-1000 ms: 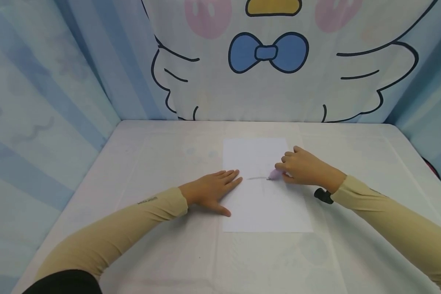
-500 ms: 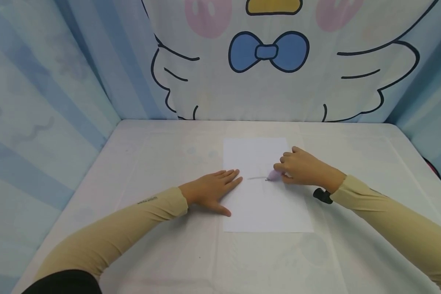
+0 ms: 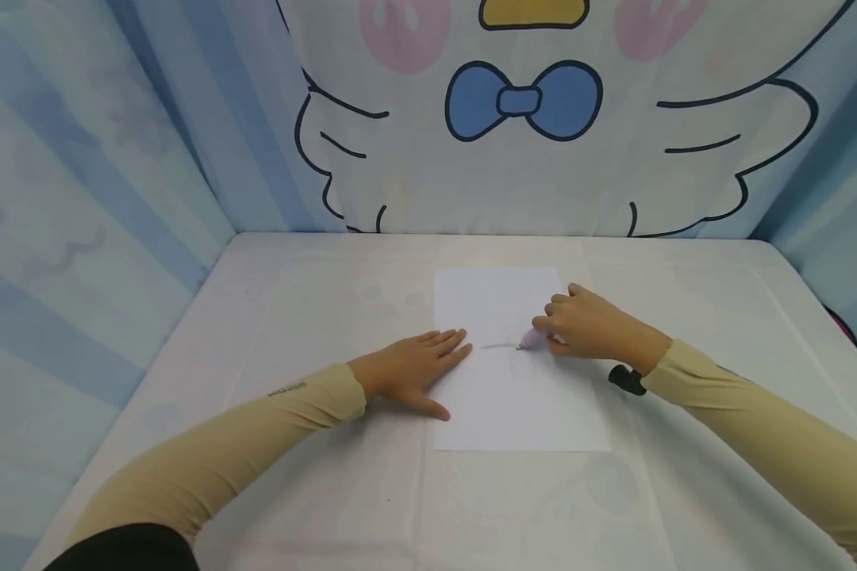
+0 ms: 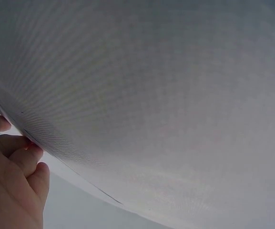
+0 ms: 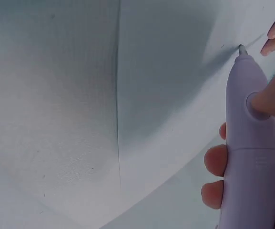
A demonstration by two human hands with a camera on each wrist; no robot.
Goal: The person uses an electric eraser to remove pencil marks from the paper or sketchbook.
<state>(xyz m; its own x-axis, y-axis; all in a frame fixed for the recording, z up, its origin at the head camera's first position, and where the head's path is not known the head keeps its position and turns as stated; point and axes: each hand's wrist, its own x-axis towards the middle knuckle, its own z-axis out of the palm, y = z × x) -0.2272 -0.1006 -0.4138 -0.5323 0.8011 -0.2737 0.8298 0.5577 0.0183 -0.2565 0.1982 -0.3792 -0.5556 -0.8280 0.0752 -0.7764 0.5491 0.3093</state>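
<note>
A white sheet of paper [image 3: 514, 412] lies on the table with a short grey line [image 3: 498, 346] across its upper middle. My right hand [image 3: 593, 327] grips a lilac pen-shaped electric eraser [image 5: 251, 176], thumb [image 5: 273, 95] on its round button. The small metallic tip [image 5: 242, 49] meets the paper at the right end of the line. My left hand [image 3: 410, 373] rests flat on the paper's left edge, fingers spread toward the line. In the left wrist view only part of that hand [image 4: 13, 176] shows, low at the left.
The white-covered table [image 3: 314, 293] reaches back to a curtain printed with a blue bow tie [image 3: 521, 101]. Blue curtains [image 3: 78, 238] close in the left and right sides. A small black device [image 3: 626, 379] sits under my right wrist.
The eraser tip has shifted very slightly left along the line, and the line looks a little fainter. My left hand and the paper stay in place.
</note>
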